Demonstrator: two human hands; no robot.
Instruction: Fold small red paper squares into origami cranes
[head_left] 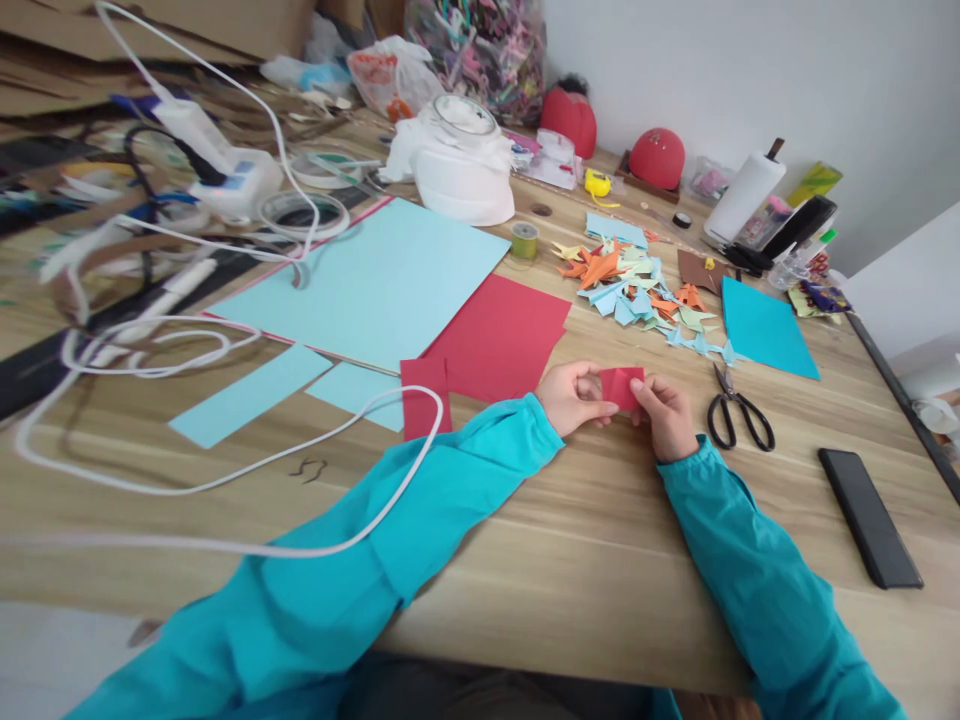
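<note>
Between my two hands is a small folded piece of red paper, held just above the wooden table. My left hand pinches its left edge between thumb and fingers. On the right edge, my right hand grips with thumb and fingertips. Creases show on the paper's face. Just beyond my left hand lie larger red sheets, and a narrow red strip rests beside them. Black-handled scissors lie to the right of my right hand. Folded paper cranes in orange, blue and green are heaped farther back.
Light blue sheets and cut blue strips cover the left side. A white cable loops across the table and over my left sleeve. A phone lies at right, near a teal sheet. A thread spool stands behind.
</note>
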